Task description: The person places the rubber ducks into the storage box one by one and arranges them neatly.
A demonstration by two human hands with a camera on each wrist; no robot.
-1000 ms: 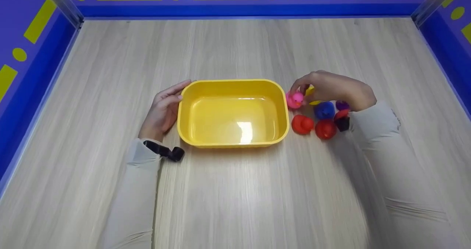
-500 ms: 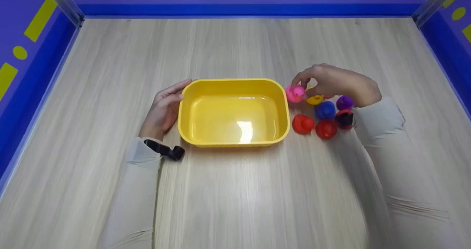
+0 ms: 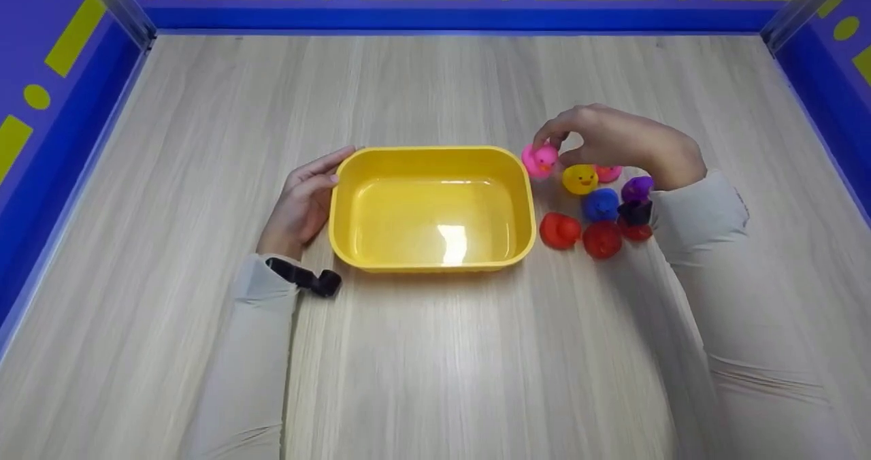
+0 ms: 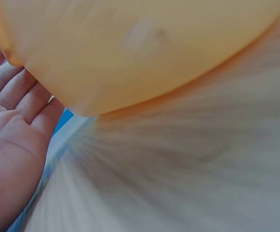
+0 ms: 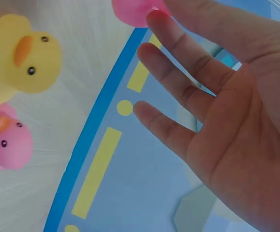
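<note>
The yellow plastic basin (image 3: 432,266) stands upright in the middle of the table. At its left end my left hand (image 3: 303,198) rests against the outer wall, thumb at the rim and fingers along the side. In the left wrist view the fingers (image 4: 33,101) meet the basin's outside (image 4: 144,63). By the basin's far right corner my right hand (image 3: 612,137) pinches a pink rubber duck (image 3: 541,161) between thumb and forefinger. The right wrist view cuts off most of that duck (image 5: 132,9); the other fingers (image 5: 171,79) are spread.
Near the right hand sit a yellow duck (image 3: 580,179), another pink duck (image 3: 609,173), a blue duck (image 3: 601,204) and a purple duck (image 3: 637,188). Red ducks (image 3: 561,231) lie nearer me. A blue-purple wall (image 3: 435,19) edges the table's far side.
My right hand has moved away from me with the pink duck, which shifts slightly towards the basin's far right corner. The yellow duck and second pink duck show more. My left hand stays put.
</note>
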